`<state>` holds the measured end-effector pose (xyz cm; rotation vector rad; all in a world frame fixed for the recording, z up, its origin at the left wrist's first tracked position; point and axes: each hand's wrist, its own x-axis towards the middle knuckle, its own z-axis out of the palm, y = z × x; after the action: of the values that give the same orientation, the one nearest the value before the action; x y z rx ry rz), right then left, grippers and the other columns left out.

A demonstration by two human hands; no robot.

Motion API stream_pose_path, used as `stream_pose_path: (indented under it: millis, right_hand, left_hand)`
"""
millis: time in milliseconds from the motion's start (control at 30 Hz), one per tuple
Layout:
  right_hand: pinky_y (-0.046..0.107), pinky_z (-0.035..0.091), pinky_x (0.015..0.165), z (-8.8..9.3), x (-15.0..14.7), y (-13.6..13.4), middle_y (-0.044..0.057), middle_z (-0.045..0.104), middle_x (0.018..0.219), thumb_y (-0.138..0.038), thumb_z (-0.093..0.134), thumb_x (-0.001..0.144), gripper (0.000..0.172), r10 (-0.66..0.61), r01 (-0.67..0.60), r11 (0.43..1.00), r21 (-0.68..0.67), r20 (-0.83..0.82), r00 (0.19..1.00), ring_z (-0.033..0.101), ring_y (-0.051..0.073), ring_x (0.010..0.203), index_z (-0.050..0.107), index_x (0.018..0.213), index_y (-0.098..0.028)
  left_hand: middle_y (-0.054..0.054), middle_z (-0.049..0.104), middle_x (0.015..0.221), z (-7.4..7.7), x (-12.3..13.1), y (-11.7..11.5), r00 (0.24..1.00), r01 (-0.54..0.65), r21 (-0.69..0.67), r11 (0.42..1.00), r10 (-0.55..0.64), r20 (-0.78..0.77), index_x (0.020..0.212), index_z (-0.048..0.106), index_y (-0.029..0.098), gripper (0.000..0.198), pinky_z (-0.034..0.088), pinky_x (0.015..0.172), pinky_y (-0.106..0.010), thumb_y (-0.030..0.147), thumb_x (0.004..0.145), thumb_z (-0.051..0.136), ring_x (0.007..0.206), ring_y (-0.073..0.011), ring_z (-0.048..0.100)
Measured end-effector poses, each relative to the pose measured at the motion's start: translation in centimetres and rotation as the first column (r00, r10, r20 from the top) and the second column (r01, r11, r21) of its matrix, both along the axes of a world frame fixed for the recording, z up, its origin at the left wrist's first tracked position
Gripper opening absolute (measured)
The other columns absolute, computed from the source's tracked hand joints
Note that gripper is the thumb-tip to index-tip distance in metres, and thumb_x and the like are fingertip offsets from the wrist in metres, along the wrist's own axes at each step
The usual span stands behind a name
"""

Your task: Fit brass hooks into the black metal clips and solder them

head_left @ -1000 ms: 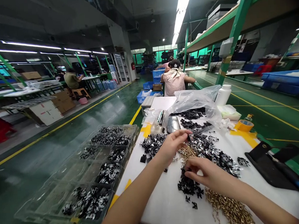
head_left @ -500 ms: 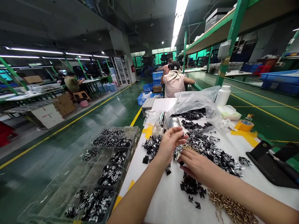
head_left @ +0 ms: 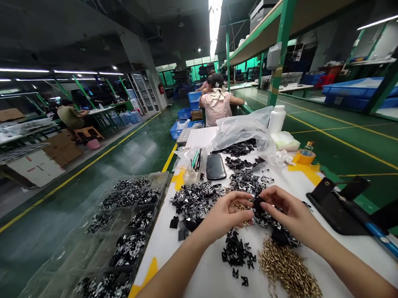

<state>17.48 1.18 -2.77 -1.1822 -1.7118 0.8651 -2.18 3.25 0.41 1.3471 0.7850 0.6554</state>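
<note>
My right hand (head_left: 287, 209) pinches a small black piece (head_left: 259, 204) between thumb and fingers above the white tabletop; its exact kind is hard to make out. Facing it from the left, my left hand (head_left: 229, 214) has its thumb and curved fingers apart, with no object visible between them and the tips close to the black piece. Behind and around both hands spreads a heap of shiny black and silver small parts (head_left: 198, 198). A small pile of black clip-like pieces (head_left: 236, 249) lies below the hands. Gold-coloured small metal parts (head_left: 288, 269) are heaped near my right forearm.
A compartmented clear tray (head_left: 123, 228) of black parts stands left of the table. Further back lie a dark phone (head_left: 215, 167), plastic bag (head_left: 241, 129), white bottle (head_left: 277, 119) and yellow tape roll (head_left: 305, 156). A black fixture with a blue handle (head_left: 387, 241) sits right.
My hands have moved apart and lower, and the right hand now shows a black piece. The phone has come into full view. The camera view has turned slightly right.
</note>
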Motion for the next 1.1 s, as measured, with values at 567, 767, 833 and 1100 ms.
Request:
stream_pose_path:
  millis: [567, 767, 833, 1100]
  right_hand:
    - [0.030, 0.042, 0.064, 0.3, -1.8, -1.9, 0.003, 0.046, 0.086, -0.023, 0.039, 0.093, 0.014, 0.052, -0.130, 0.956, 0.265, 0.283, 0.958, 0.049, 0.015, 0.076, 0.048, 0.104, -0.025]
    - [0.031, 0.041, 0.060, -0.7, -1.9, -1.6, 0.004, 0.046, 0.085, -0.026, 0.040, 0.092, 0.012, -0.015, -0.113, 0.952, 0.286, 0.410, 0.912, 0.049, 0.016, 0.072, 0.047, 0.101, -0.021]
    - [0.031, 0.041, 0.059, -0.6, -1.9, -1.5, 0.004, 0.045, 0.085, -0.026, 0.039, 0.092, 0.011, -0.022, -0.100, 0.955, 0.280, 0.400, 0.916, 0.049, 0.016, 0.072, 0.047, 0.098, -0.021]
    - [0.028, 0.041, 0.064, 0.4, -2.0, -1.6, 0.001, 0.044, 0.085, -0.021, 0.041, 0.091, 0.006, 0.109, -0.135, 0.984, 0.113, 0.210, 0.972, 0.049, 0.013, 0.072, 0.047, 0.091, -0.023]
  left_hand:
    - [-0.002, 0.058, 0.080, -0.7, 0.9, 0.0, 0.990, -0.094, -0.260, 0.961, 0.117, 0.074, 0.098, 0.058, 0.014, 0.023, 0.051, 0.065, -0.025, 0.022, 0.077, 0.063, 0.069, -0.0111, 0.059]
    - [-0.004, 0.058, 0.087, -1.0, 1.6, -0.6, 0.988, -0.105, -0.243, 0.964, 0.128, 0.082, 0.096, 0.059, 0.012, 0.027, 0.051, 0.069, -0.027, 0.016, 0.071, 0.068, 0.072, -0.0113, 0.057]
    - [-0.004, 0.057, 0.088, -1.0, 1.5, -0.6, 0.988, -0.102, -0.241, 0.965, 0.126, 0.086, 0.098, 0.059, 0.013, 0.025, 0.051, 0.073, -0.030, 0.019, 0.074, 0.064, 0.074, -0.0120, 0.057]
    - [-0.003, 0.055, 0.079, -1.2, 0.8, 0.0, 0.993, -0.093, -0.294, 0.951, 0.111, 0.048, 0.099, 0.060, 0.016, 0.021, 0.049, 0.077, -0.032, 0.018, 0.079, 0.055, 0.073, -0.0121, 0.057]
